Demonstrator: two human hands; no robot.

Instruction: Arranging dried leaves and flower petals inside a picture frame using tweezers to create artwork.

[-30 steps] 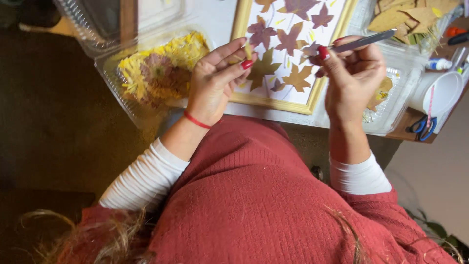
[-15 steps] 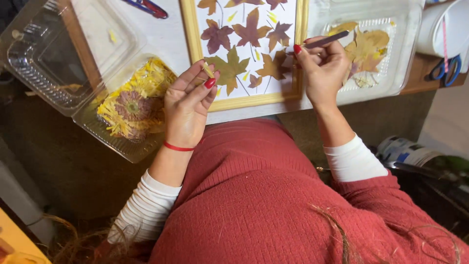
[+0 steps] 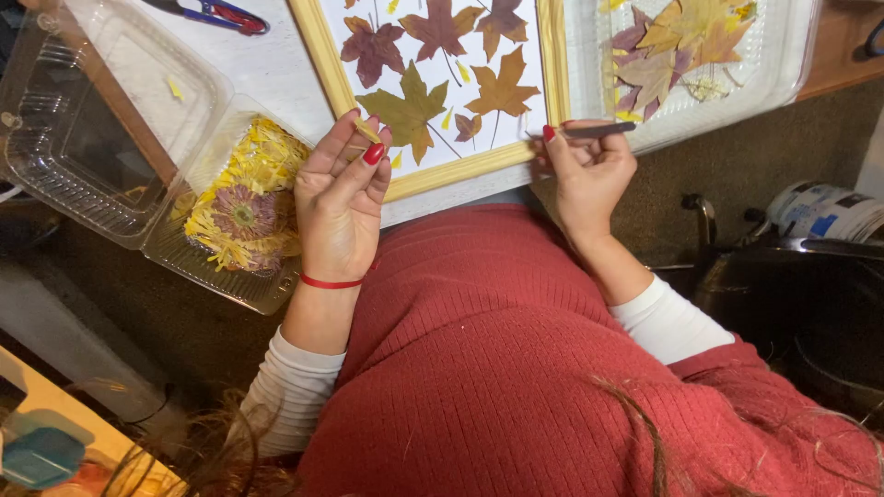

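Head view. Wooden frame (image 3: 331, 69) at top centre holds a white sheet with pressed maple leaves (image 3: 442, 28) already laid out in red, green and orange; small yellow petals lie scattered between them. Judged well along: most of the sheet that shows is filled, and petal placement seems to be what is left.

Left hand (image 3: 343, 198), centre left, half curled, fingertips pinching a yellow petal (image 3: 367, 130) at the frame's lower edge. Right hand (image 3: 589, 170), centre right, closed around grey tweezers (image 3: 599, 130) pointing right; whether the tips hold anything, cannot tell.

Packages: clear plastic clamshell (image 3: 64, 175) at upper left, lid open, its tray holding yellow petals and a purple flower head (image 3: 244, 213). Clear tray (image 3: 783, 64) at upper right with spare leaves. White-and-blue tub (image 3: 824, 212) at right edge. Red-and-blue scissors (image 3: 221, 13) at top.
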